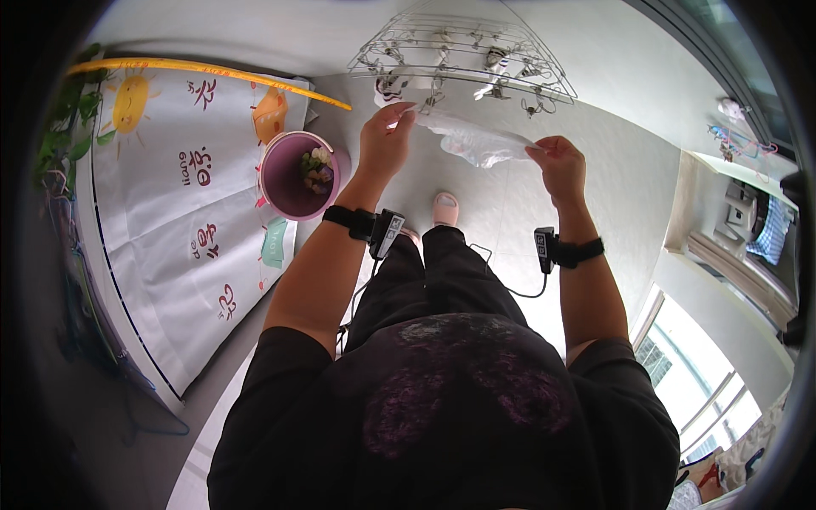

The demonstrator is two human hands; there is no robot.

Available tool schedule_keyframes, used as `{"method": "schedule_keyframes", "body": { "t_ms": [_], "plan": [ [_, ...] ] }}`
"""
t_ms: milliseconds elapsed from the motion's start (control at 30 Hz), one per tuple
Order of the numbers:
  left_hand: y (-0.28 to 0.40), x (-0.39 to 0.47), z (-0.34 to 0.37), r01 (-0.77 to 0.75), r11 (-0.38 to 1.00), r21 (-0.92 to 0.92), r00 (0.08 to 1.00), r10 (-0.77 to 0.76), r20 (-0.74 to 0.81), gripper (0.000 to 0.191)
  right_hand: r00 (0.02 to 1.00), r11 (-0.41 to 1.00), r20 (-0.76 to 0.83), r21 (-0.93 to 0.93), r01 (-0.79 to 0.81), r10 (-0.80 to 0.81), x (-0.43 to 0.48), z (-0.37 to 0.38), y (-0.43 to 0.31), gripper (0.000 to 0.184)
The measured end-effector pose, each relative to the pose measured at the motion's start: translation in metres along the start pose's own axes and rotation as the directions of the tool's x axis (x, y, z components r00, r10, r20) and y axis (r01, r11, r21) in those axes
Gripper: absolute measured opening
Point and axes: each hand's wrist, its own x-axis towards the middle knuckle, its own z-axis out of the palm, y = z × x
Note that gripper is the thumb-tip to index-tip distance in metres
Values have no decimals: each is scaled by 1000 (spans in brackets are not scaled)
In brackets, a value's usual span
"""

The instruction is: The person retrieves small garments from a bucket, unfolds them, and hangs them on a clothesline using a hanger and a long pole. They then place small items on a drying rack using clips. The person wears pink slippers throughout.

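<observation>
A thin, partly see-through white piece (488, 143) is stretched between my two hands; I cannot tell whether it is cloth or plastic film. My left hand (387, 137) pinches one end between thumb and fingers, just below the clip hanger. At the other end, my right hand (561, 164) grips a corner, a little lower in the view. The middle of the piece sags. Above it hangs a wire clip hanger (462, 75) with many metal clips. A white sock with dark stripes (489, 83) and another white-and-dark item (390, 90) hang from it.
To the left stands a purple bucket (280, 182) with flowers showing inside. Beside it is a white printed cover (159, 223), with a yellow pole (223, 73) along its top. Green leaves (80, 146) hang far left. A window (695, 366) is at lower right. Pink slippers (445, 211) are on my feet.
</observation>
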Motion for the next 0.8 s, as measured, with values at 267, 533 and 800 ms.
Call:
{"method": "schedule_keyframes", "body": {
  "t_ms": [267,533,800],
  "plan": [
    [1,-1,15,95,994,51,995,-96,25,27,999,999,8,13,41,-41,20,-19,0,17],
    [24,-31,41,7,916,401,1000,-16,20,20,981,985,94,-2,171,-170,24,-29,5,14],
    [57,-29,138,-472,854,216,852,379,362,19,976,988,158,15,153,-153,25,-31,9,13]
  ]
}}
